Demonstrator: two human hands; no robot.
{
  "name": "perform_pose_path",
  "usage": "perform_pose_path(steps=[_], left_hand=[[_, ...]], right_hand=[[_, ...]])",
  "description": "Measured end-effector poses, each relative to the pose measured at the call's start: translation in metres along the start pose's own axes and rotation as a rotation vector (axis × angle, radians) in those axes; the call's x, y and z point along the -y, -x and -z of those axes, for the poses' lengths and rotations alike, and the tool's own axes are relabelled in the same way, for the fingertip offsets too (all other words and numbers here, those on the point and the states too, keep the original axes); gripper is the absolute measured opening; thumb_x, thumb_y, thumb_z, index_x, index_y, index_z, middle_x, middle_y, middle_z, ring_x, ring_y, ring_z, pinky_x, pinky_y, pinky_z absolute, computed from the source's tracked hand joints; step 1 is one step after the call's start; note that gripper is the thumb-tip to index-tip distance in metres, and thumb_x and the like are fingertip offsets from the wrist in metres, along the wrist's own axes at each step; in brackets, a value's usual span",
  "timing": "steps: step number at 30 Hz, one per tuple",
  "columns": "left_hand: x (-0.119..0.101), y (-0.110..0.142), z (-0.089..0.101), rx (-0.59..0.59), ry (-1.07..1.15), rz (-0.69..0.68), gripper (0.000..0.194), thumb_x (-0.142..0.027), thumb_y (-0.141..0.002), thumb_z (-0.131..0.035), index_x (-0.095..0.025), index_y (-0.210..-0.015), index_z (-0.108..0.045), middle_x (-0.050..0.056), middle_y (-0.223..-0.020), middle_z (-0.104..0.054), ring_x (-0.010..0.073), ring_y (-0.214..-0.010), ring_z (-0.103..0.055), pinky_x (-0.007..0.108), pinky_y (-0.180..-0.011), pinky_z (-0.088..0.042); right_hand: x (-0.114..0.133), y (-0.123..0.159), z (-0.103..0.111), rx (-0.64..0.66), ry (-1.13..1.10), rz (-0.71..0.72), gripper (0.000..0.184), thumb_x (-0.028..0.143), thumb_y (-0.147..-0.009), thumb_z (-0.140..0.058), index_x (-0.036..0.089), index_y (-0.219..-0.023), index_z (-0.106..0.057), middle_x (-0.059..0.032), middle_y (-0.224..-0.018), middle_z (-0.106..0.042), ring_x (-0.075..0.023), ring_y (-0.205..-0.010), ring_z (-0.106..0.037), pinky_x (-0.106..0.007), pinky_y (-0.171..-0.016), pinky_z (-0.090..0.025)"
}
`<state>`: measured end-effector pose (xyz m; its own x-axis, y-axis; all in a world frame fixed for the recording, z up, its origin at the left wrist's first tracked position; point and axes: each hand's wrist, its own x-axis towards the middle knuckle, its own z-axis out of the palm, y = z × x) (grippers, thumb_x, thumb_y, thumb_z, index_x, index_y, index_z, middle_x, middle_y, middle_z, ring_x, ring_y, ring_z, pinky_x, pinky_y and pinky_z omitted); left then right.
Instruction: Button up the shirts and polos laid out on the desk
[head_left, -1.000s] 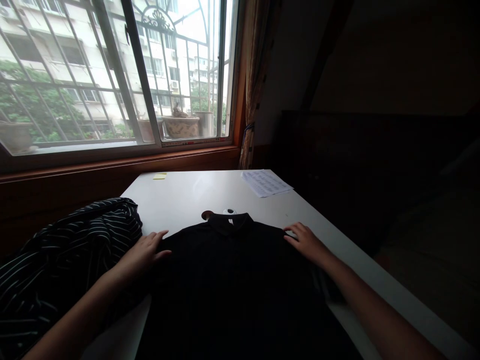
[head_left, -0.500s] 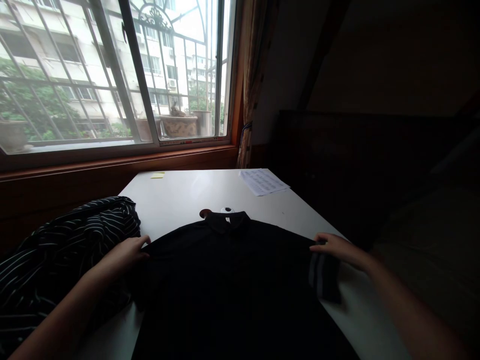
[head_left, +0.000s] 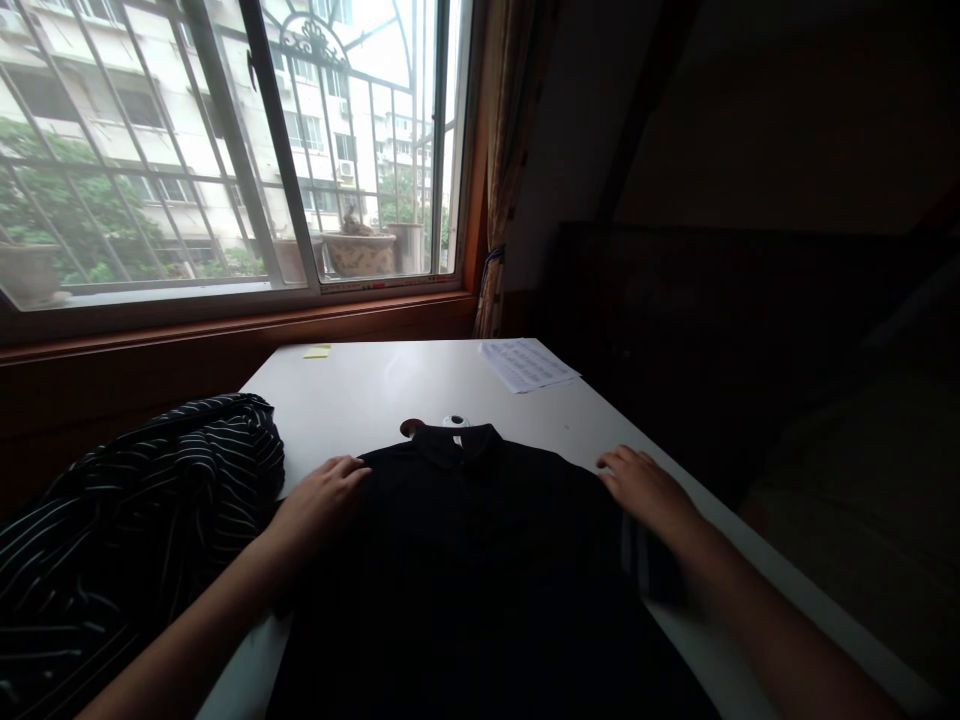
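Note:
A black collared shirt lies spread out on the white table, its collar pointing away from me. My left hand rests on the shirt's left shoulder, fingers stretched out over the cloth and not gripping it. At the opposite shoulder, my right hand touches the edge near the sleeve with its fingers extended, slightly blurred. Below that hand, the sleeve shows grey stripes. The shirt's lower part runs out of view and its dark folds are hard to make out.
To the left lies a heap of black-and-white striped cloth. On the white table are printed sheets, a yellow sticky note, a round brown thing and a small white object behind the collar. A barred window stands beyond.
Both hands first moved outward, pinching the shirt's sleeves and stretching them apart. Since then they have let go and come back inward onto the shoulders.

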<state>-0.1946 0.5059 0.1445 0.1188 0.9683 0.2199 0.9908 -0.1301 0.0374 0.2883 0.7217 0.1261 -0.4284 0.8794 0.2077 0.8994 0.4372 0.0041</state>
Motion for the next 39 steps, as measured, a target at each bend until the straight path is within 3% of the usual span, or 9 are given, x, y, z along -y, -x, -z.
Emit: perform_pose_path(steps=[2, 5, 9, 17, 21, 24, 29, 33, 39], left_hand=[[-0.019, -0.013, -0.017, 0.014, 0.047, -0.085, 0.037, -0.03, -0.098, -0.045, -0.022, -0.129, -0.061, 0.009, -0.136, -0.058, 0.0271, -0.13, -0.048, 0.041, -0.109, -0.041], [-0.04, -0.029, -0.045, 0.032, 0.051, -0.084, 0.047, -0.042, -0.099, -0.043, -0.02, -0.14, -0.051, 0.01, -0.146, -0.049, 0.0294, -0.139, -0.038, 0.048, -0.114, -0.032], [-0.039, -0.041, -0.069, -0.001, 0.049, -0.003, 0.057, -0.054, -0.099, -0.036, -0.025, -0.148, -0.039, 0.008, -0.156, -0.033, 0.0295, -0.146, -0.026, 0.054, -0.117, -0.022], [-0.011, -0.044, -0.072, 0.056, 0.038, 0.061, 0.059, -0.056, -0.1, -0.029, -0.028, -0.152, -0.029, 0.006, -0.159, -0.026, 0.0296, -0.148, -0.018, 0.06, -0.116, -0.014], [-0.015, -0.045, -0.067, -0.019, 0.007, 0.098, 0.054, -0.052, -0.099, -0.036, -0.027, -0.147, -0.04, 0.008, -0.153, -0.039, 0.0321, -0.142, -0.03, 0.057, -0.114, -0.02], [-0.02, -0.047, -0.059, -0.105, -0.039, 0.087, 0.045, -0.041, -0.098, -0.04, -0.019, -0.135, -0.054, 0.014, -0.138, -0.053, 0.0335, -0.129, -0.043, 0.054, -0.11, -0.029], [-0.026, -0.054, -0.057, -0.092, -0.035, -0.015, 0.039, -0.025, -0.096, -0.038, -0.01, -0.123, -0.061, 0.019, -0.124, -0.06, 0.0325, -0.118, -0.05, 0.048, -0.101, -0.041], [-0.028, -0.06, -0.062, -0.107, -0.038, 0.014, 0.044, -0.026, -0.097, -0.033, -0.005, -0.125, -0.059, 0.023, -0.128, -0.058, 0.0356, -0.127, -0.044, 0.053, -0.105, -0.036], [-0.018, -0.063, -0.061, -0.098, -0.025, -0.009, 0.042, -0.024, -0.097, -0.032, -0.011, -0.124, -0.061, 0.018, -0.133, -0.058, 0.0324, -0.133, -0.042, 0.052, -0.112, -0.029]], right_hand=[[0.04, -0.001, 0.0, -0.011, -0.094, 0.086, 0.029, 0.029, -0.089, -0.051, 0.021, -0.11, -0.069, -0.0132, -0.11, -0.064, -0.0278, -0.102, -0.06, -0.039, -0.094, -0.045], [0.097, 0.001, -0.009, -0.003, -0.22, 0.196, 0.037, 0.034, -0.094, -0.046, 0.022, -0.126, -0.061, -0.0108, -0.123, -0.061, -0.0257, -0.11, -0.059, -0.038, -0.097, -0.046], [0.139, 0.0, -0.028, -0.001, -0.209, 0.19, 0.046, 0.04, -0.096, -0.043, 0.018, -0.135, -0.055, -0.0124, -0.142, -0.05, -0.0281, -0.131, -0.045, -0.042, -0.11, -0.037], [0.137, -0.018, -0.046, -0.043, -0.177, 0.106, 0.051, 0.046, -0.098, -0.04, 0.019, -0.141, -0.048, -0.0116, -0.149, -0.043, -0.0275, -0.138, -0.037, -0.044, -0.116, -0.026], [0.137, -0.024, -0.049, -0.089, -0.164, 0.08, 0.049, 0.044, -0.097, -0.042, 0.019, -0.138, -0.051, -0.0123, -0.145, -0.046, -0.0276, -0.135, -0.04, -0.043, -0.114, -0.027], [0.142, -0.028, -0.049, -0.118, -0.151, 0.057, 0.047, 0.041, -0.096, -0.043, 0.018, -0.135, -0.054, -0.0131, -0.141, -0.05, -0.0284, -0.131, -0.043, -0.043, -0.111, -0.031], [0.149, -0.032, -0.046, -0.151, -0.139, 0.037, 0.044, 0.038, -0.095, -0.045, 0.018, -0.131, -0.058, -0.0139, -0.136, -0.053, -0.0297, -0.124, -0.046, -0.043, -0.105, -0.037], [0.148, -0.038, -0.047, -0.144, -0.139, 0.034, 0.044, 0.038, -0.094, -0.045, 0.018, -0.132, -0.058, -0.0139, -0.137, -0.053, -0.0302, -0.124, -0.045, -0.043, -0.105, -0.037], [0.145, -0.053, -0.053, -0.106, -0.158, 0.054, 0.046, 0.039, -0.095, -0.044, 0.018, -0.135, -0.055, -0.0125, -0.141, -0.05, -0.0289, -0.129, -0.042, -0.042, -0.108, -0.034]])
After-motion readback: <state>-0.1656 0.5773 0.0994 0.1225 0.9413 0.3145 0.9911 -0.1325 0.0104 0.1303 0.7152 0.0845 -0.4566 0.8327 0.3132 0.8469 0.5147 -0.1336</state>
